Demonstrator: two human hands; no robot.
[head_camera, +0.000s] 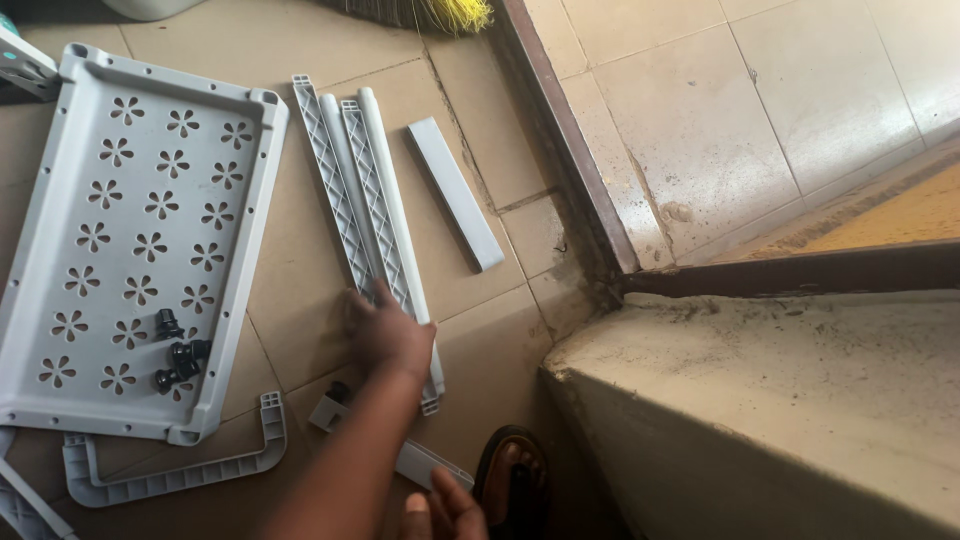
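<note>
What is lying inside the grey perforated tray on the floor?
Three small black caster-like pieces lie in the grey tray, near its lower edge, on the flower-shaped cutouts. The rest of its bed is bare. A grey U-shaped handle pokes out beneath; the covered part is hidden.

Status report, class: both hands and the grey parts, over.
Left hand flat on grey lattice rails. Right hand touching small grey strip. Perforated tray lies left; nothing between.

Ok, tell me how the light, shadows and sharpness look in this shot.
Head view: soft daylight, brightest on the pale tiles at upper right; no hard glare. The left hand casts only a faint shadow on the floor beside the grey rails. The flower-pattern tray is sharp; the right hand at the bottom edge is cut off and slightly soft.
</note>
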